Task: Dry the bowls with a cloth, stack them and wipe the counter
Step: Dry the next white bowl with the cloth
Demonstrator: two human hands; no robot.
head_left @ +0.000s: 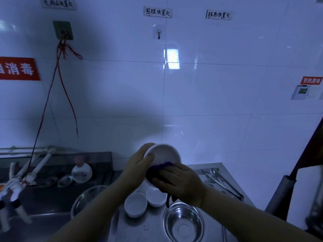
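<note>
White bowl (163, 154) up off the counter at chest height, tilted so its opening faces the camera; smooth, round, plain white inside, thick rim. Left hand (138, 165) curled round the left rim, thumb over the edge onto the inner wall. Purple cloth (160, 167) bunched against the lower inner wall and rim, a dark tail hanging down under the wrist. Right hand (180, 182) clenched on the cloth, pressing it into the bowl.

Directly below on the steel counter (215, 167): two more white bowls, left one (135, 204) and right one (156, 196), upright, side by side, touching or nearly so. Small steel bowl (183, 224) just right of them, upright. Larger steel basin (82, 199) left, partly hidden behind the left forearm. Metal tongs (225, 184) lying on the counter right. Round white bottle (81, 172) at the back left. White tiled wall (227, 110) behind.
</note>
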